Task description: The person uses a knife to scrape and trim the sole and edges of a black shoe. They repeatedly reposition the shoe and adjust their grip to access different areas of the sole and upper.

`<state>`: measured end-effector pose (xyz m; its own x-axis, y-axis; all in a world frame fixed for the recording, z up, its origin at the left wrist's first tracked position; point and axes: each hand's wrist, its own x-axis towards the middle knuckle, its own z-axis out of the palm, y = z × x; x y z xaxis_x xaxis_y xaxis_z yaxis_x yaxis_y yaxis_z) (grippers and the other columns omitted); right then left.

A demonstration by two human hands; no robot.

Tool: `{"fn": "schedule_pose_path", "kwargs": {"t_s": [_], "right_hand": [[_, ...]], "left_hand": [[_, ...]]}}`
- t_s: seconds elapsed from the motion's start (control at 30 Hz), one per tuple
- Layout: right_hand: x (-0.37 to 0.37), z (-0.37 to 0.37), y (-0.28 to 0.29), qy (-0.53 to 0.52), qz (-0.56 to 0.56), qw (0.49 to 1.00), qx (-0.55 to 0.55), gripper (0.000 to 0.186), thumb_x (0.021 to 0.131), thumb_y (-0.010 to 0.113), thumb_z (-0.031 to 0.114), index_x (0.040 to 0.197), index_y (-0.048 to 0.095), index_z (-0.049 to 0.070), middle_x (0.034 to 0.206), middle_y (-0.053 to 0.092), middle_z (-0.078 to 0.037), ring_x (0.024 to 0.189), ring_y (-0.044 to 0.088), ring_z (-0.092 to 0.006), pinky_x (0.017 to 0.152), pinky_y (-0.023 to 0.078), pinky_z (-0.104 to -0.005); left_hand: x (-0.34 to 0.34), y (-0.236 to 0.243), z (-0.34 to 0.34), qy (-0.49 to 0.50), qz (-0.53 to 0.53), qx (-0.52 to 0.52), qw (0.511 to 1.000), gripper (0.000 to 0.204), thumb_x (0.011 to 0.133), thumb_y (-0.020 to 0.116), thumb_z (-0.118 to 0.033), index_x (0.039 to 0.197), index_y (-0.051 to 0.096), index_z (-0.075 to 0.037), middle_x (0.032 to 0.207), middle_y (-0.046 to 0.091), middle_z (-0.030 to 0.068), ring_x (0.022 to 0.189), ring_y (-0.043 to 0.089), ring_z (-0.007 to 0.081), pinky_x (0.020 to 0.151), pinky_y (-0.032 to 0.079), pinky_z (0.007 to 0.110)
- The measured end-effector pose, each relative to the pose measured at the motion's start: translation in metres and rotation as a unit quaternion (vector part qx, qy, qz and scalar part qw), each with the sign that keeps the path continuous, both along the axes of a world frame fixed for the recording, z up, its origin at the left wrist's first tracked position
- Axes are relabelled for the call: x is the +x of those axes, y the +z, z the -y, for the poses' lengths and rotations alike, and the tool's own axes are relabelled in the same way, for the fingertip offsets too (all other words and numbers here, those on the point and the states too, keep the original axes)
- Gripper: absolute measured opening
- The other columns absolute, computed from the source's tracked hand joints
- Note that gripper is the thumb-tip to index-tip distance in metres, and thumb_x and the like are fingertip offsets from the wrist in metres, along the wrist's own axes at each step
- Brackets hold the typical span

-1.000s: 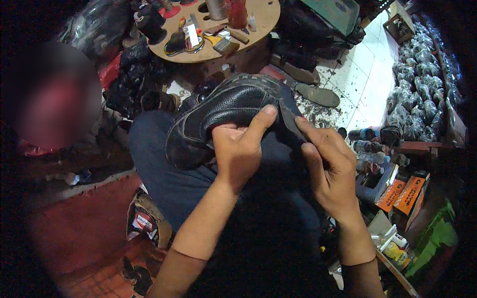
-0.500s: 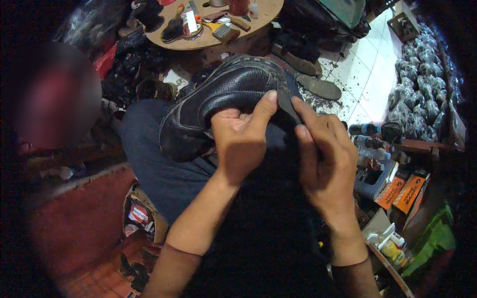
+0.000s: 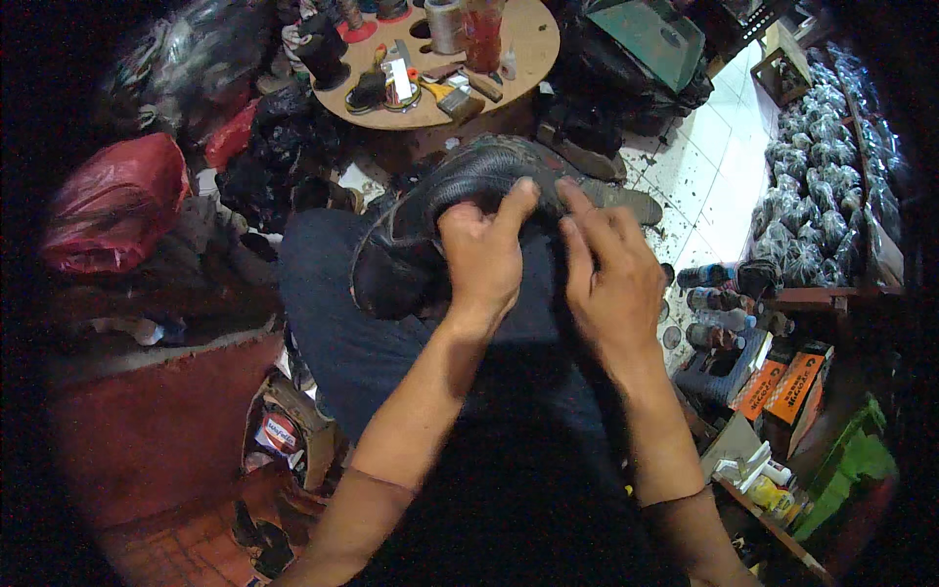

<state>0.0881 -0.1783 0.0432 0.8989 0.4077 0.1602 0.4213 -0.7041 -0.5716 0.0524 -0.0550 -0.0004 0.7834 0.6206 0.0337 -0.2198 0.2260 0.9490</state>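
A black leather shoe (image 3: 479,176) with stitched panels lies tilted across my lap. My left hand (image 3: 481,262) is closed on its collar, with the fingers inside the opening and the thumb pressed on the upper edge. Close to that thumb, my right hand (image 3: 618,269) has its index finger and thumb bent together at the shoe's right end. What lies between those right fingertips is dark and smeared by motion. My dark trouser leg (image 3: 318,293) is under the shoe.
Ahead stands a round wooden table (image 3: 533,49) with a paintbrush (image 3: 453,101), thread spools and a red jar (image 3: 483,37). Plastic-wrapped bundles (image 3: 802,215), bottles (image 3: 719,320) and orange boxes (image 3: 782,386) line the right. On the left are a red bag (image 3: 117,201) and an opened carton (image 3: 289,430).
The view has shifted, showing more of the table. My right hand has moved slightly left and up. The dark flat piece seen between its fingers and my left thumb no longer shows clearly.
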Motion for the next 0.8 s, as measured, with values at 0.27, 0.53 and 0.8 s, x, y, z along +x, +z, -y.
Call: {"fn": "schedule_pose_path", "kwargs": {"t_s": [0.27, 0.53, 0.8], "right_hand": [[0.105, 0.071, 0.007, -0.117, -0.005, 0.980, 0.158, 0.039, 0.110, 0.054, 0.027, 0.141, 0.067, 0.006, 0.103, 0.075, -0.008, 0.089, 0.063, -0.0149, 0.084, 0.052, -0.0326], [-0.007, 0.041, -0.019, 0.051, 0.016, 0.986, 0.156, 0.031, 0.101, 0.067, 0.012, 0.131, 0.073, 0.007, 0.099, 0.071, -0.016, 0.090, 0.070, -0.0277, 0.083, 0.055, -0.0360], [-0.013, 0.036, -0.013, 0.068, 0.015, 0.985, 0.158, 0.031, 0.100, 0.067, 0.014, 0.131, 0.074, 0.010, 0.094, 0.069, -0.015, 0.082, 0.069, -0.0275, 0.076, 0.055, -0.0373]], "left_hand": [[-0.009, -0.008, 0.002, -0.016, 0.026, -0.111, 0.993, 0.021, 0.094, 0.075, -0.002, 0.114, 0.073, 0.002, 0.113, 0.074, 0.0074, 0.102, 0.070, 0.0180, 0.097, 0.054, 0.033], [-0.007, -0.004, -0.003, -0.063, 0.033, -0.088, 0.994, 0.017, 0.099, 0.068, -0.007, 0.112, 0.072, 0.003, 0.109, 0.074, 0.0080, 0.097, 0.070, 0.0161, 0.090, 0.055, 0.031], [-0.004, 0.001, -0.002, -0.052, 0.041, -0.083, 0.994, 0.019, 0.098, 0.067, -0.006, 0.114, 0.071, 0.004, 0.109, 0.074, 0.0081, 0.097, 0.069, 0.0159, 0.091, 0.054, 0.031]]}}
